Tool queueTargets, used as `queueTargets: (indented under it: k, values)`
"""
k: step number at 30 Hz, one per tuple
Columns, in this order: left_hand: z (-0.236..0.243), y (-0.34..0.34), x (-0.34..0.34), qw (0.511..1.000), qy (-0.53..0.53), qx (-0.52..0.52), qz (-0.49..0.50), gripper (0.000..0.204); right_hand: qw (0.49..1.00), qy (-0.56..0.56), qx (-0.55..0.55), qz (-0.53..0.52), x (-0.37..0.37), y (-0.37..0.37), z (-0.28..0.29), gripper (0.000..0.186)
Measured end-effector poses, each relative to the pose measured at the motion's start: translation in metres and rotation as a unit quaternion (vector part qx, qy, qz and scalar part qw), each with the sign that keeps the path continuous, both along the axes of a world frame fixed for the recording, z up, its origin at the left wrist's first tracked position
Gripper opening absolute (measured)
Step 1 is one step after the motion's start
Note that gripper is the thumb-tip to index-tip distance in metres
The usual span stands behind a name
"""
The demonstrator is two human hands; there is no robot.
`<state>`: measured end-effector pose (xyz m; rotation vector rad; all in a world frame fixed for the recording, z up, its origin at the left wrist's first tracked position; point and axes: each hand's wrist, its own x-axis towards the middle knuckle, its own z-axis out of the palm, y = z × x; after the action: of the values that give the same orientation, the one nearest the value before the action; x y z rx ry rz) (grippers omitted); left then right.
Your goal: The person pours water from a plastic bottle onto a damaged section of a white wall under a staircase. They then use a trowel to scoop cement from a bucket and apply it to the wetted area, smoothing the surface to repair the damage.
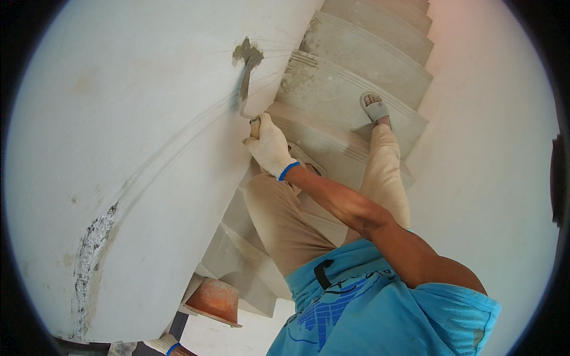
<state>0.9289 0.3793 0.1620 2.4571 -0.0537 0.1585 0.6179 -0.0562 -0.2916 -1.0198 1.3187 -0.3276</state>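
Observation:
My right hand, in a cream knit glove with a blue cuff, is closed around the handle of a trowel. The trowel's narrow blade points up along the white wall, its tip at a dark grey patch of mortar. At the bottom edge, my left hand wears a matching glove and is mostly cut off by the frame. Its fingers look curled, but what they hold is hidden. A greyish lump shows just beside it, too cropped to identify.
Concrete stairs climb toward the top right, with my sandalled feet on different steps. A rough, chipped groove runs down the wall at lower left. An orange-brown tub sits low by the stairs. Another pale wall stands to the right.

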Motion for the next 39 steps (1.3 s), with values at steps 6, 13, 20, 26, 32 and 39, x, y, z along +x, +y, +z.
queueTargets:
  k: [6, 13, 20, 26, 32, 39]
  values:
    - [0.006, 0.012, -0.002, 1.000, 0.003, 0.013, 0.004, 0.056, 0.999, -0.022, -0.036, -0.015, -0.022, 0.016, 0.007, 0.048]
    - [0.006, 0.008, -0.004, 0.999, -0.005, 0.037, 0.004, 0.062, 0.999, -0.019, 0.005, -0.048, -0.009, -0.001, -0.034, 0.049]
    - [0.005, 0.007, -0.004, 0.998, -0.008, 0.054, -0.008, 0.060, 1.000, -0.011, -0.011, -0.022, 0.008, 0.003, 0.004, 0.052]
    - [0.001, -0.011, -0.018, 0.999, -0.009, 0.048, 0.010, 0.058, 0.998, -0.030, -0.049, 0.016, -0.021, 0.010, 0.013, 0.057]
    - [0.002, -0.014, -0.021, 0.999, -0.003, 0.009, 0.033, 0.053, 0.998, 0.003, -0.064, -0.016, -0.017, -0.003, 0.001, 0.055]
    - [0.001, -0.010, -0.012, 0.999, -0.002, 0.046, 0.012, 0.061, 0.998, -0.032, -0.047, 0.009, -0.011, 0.007, 0.042, 0.051]
